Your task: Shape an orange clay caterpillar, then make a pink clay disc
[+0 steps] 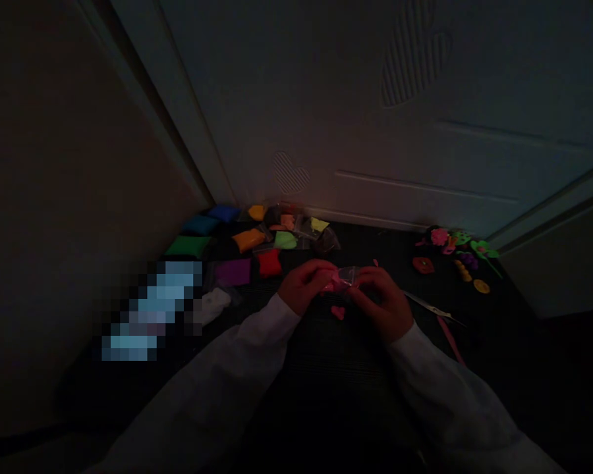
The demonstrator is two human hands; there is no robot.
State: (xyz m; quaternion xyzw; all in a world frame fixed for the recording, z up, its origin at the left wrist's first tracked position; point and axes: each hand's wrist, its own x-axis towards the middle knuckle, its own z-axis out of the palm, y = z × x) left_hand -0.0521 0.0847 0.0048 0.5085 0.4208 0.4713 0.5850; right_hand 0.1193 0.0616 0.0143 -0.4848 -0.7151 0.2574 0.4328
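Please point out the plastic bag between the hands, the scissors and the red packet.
Plastic bag (347,278), head view: on its clear part, beside the pink contents.
Scissors (429,306), head view: on the metal blades.
Red packet (270,263), head view: middle of its upper face.

Home interior, seemingly (dimly lit), is shown by a dark table (321,359) against a pale heart-embossed panel (296,99), coloured packets (248,239) along its far edge toward the left corner, and flower-shaped pieces (439,236) near its far-right corner.
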